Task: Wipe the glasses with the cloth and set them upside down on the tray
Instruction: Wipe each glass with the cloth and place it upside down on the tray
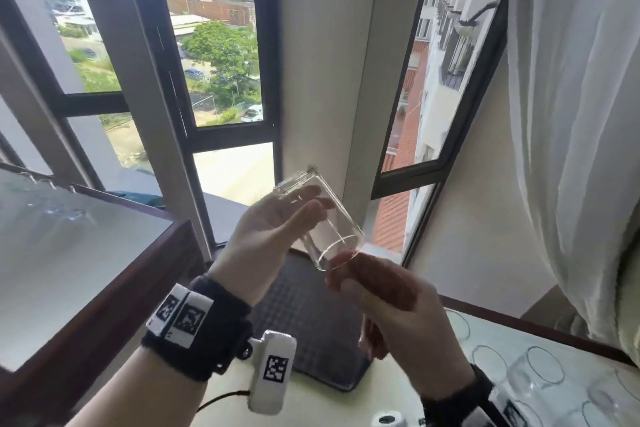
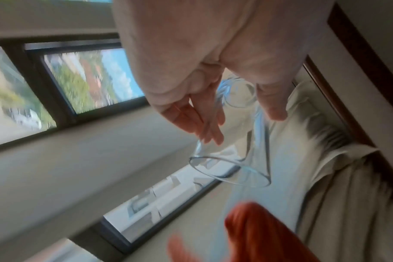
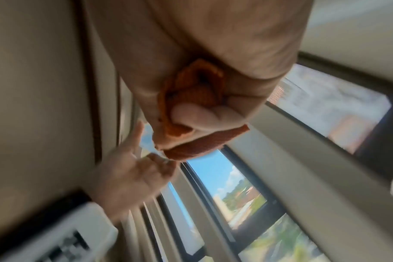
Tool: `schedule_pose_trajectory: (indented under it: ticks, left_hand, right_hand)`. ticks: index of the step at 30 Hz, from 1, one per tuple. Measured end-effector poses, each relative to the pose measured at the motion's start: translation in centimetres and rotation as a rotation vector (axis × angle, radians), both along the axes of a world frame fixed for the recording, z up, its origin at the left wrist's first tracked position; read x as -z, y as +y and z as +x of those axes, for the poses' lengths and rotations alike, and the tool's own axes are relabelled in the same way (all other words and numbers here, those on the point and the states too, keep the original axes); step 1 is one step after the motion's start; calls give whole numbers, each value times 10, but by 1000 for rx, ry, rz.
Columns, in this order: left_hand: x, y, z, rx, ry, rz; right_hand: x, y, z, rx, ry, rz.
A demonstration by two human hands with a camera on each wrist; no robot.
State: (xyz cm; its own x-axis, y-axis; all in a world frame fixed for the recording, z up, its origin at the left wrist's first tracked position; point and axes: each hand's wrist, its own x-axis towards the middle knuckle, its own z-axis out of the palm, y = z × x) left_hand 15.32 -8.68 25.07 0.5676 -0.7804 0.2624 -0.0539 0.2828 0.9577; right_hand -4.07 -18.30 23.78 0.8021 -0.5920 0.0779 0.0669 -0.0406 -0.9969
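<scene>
Head view: our left hand [image 1: 273, 236] clasps the tilted glass [image 1: 320, 222] by its wall, raised above the dark tray [image 1: 311, 315]. Our right hand [image 1: 388, 308], fingers clenched on the orange cloth [image 3: 191, 99], meets its rim. Rigid, smooth and breakable, we judge; hold the wall.

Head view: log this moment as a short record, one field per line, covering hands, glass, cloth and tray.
left hand: holds the glass by its side, raised above the tray
glass: clear, tilted, open rim toward the right hand
right hand: grips the cloth at the rim
cloth: orange, bunched in the fingers
tray: dark, gridded, below the hands
other glasses: on the table at right
</scene>
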Motion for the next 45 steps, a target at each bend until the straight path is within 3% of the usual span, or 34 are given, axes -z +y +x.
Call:
schedule_pose_trajectory:
  ticks: [5, 9, 11, 14, 17, 22, 32, 42, 45]
  left_hand:
    - [30, 46, 47, -229, -72, 171]
    - [76, 66, 69, -341, -102, 264]
    - [106, 72, 80, -409, -115, 345]
    - [159, 77, 100, -450, -82, 477]
    - [204, 79, 116, -459, -151, 663]
    - [251, 71, 129, -403, -241, 864]
    - [296, 54, 147, -375, -293, 1008]
    - [296, 45, 140, -444, -250, 1022]
    - [276, 45, 116, -615, -287, 1069]
  right_hand:
    - [42, -10, 7, 108, 243, -813]
    - [49, -4, 27, 435, 249, -1074]
    - [50, 0, 37, 394, 153, -1150]
    - [65, 3, 45, 75, 21, -1010]
    - [85, 12, 45, -42, 139, -890]
    - [112, 19, 29, 4, 287, -763]
    - [112, 21, -8, 190, 489, -678]
    - [111, 14, -51, 300, 532, -576]
    - [98, 4, -71, 426, 514, -555]
